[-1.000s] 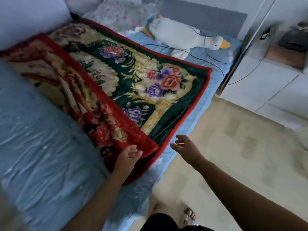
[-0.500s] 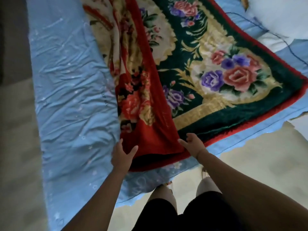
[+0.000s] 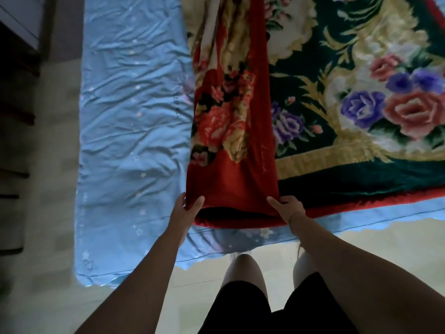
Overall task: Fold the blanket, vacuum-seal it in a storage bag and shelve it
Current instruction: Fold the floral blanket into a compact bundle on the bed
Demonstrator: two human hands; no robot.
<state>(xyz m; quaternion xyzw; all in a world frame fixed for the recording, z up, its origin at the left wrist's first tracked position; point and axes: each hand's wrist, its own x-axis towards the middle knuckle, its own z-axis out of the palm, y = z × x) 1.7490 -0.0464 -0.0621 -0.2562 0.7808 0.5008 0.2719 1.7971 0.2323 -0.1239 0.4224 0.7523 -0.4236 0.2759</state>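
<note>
A: Two near corners of the thick, plush floral blanket (image 3: 231,165) were pinched, one by the left hand (image 3: 186,210), one by the right hand (image 3: 289,208).
B: It lay spread ahead of them — soft, probably heavy.

This is a bedroom in a home. A bed (image 3: 134,249) in a crumpled blue star-printed sheet (image 3: 125,131) spans 10 to 2 o'clock, with a plush floral blanket (image 3: 349,97) spread at 1 o'clock. Pale floor (image 3: 43,285) lies at 7 o'clock and dark furniture (image 3: 16,56) at 10 o'clock.
</note>
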